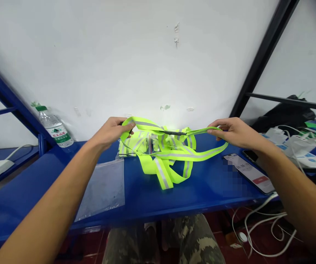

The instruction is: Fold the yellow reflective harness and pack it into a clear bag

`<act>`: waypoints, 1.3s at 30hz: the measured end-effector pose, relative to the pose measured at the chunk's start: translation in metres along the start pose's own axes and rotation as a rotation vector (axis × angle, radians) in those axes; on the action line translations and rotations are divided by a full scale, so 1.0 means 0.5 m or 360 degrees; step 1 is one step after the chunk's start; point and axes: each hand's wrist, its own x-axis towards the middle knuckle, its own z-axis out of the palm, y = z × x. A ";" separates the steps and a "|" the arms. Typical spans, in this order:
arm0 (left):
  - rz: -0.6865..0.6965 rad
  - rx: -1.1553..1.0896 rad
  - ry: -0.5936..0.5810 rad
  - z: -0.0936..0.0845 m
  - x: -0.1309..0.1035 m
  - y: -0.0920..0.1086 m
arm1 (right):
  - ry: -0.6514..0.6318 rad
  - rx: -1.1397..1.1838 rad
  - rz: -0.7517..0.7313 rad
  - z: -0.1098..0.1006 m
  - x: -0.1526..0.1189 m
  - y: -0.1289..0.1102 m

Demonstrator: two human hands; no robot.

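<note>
A neon yellow reflective strap (191,156) with a grey stripe hangs in loops between my two hands, above the blue table. My left hand (113,131) pinches it at the left end, near a dark piece partly hidden by the fingers. On the right, my right hand (231,132) grips another stretch of the strap between thumb and fingers. A dark slider or buckle (174,132) sits on the strap midway between them. Below lie several clear-bagged yellow reflective bundles (132,146), overlapped by the hanging loops. An empty-looking clear zip bag (103,189) lies flat left of them.
A water bottle (55,126) leans at the back left. A phone (248,173) showing a timer lies on the blue table (147,201) at right, beside another dark device. White chargers (298,145) and cables crowd the far right. A white wall stands behind.
</note>
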 end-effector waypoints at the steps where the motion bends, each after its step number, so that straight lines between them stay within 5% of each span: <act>1: -0.0082 -0.0114 -0.0132 -0.005 -0.005 0.003 | 0.0004 -0.0072 -0.0029 -0.002 0.003 0.002; 4: -0.0300 -0.0546 -0.0383 -0.011 -0.019 -0.001 | 0.0045 -0.0233 -0.0024 0.001 0.012 0.028; 8: -0.0328 -0.1162 -0.0253 0.000 -0.020 -0.027 | 0.0021 -0.0190 -0.0015 0.025 0.018 0.065; 11: -0.0253 -0.1302 -0.0207 0.000 -0.015 -0.037 | 0.0015 0.0235 0.0075 0.037 0.016 0.070; 15: -0.0167 -0.0736 -0.0118 -0.015 -0.012 -0.030 | -0.0071 0.0970 0.0206 0.027 0.008 0.060; 18: -0.0005 -0.0213 0.0169 -0.019 -0.008 -0.026 | -0.0179 0.1070 0.0209 0.009 0.003 0.045; 22: 0.0156 0.0390 0.0328 -0.017 0.001 -0.035 | -0.0278 0.0357 0.0089 -0.003 0.004 0.015; 26: -0.0050 0.1183 0.0131 -0.004 0.001 -0.053 | -0.0429 -0.0207 -0.0135 0.016 0.017 0.013; 29: 0.0088 0.1447 -0.0173 0.042 -0.010 -0.060 | -0.0609 -0.0333 -0.0141 0.051 0.025 0.031; 32: 0.0439 0.1371 -0.0323 0.127 -0.023 -0.053 | -0.0760 -0.0469 -0.0188 0.089 0.024 0.034; 36: 0.0636 0.1387 -0.0605 0.239 -0.025 -0.038 | -0.0597 -0.0533 -0.0295 0.104 0.011 0.002; 39: 0.0732 0.1404 -0.0573 0.280 -0.015 -0.032 | -0.0373 -0.0406 -0.0337 0.086 0.002 -0.020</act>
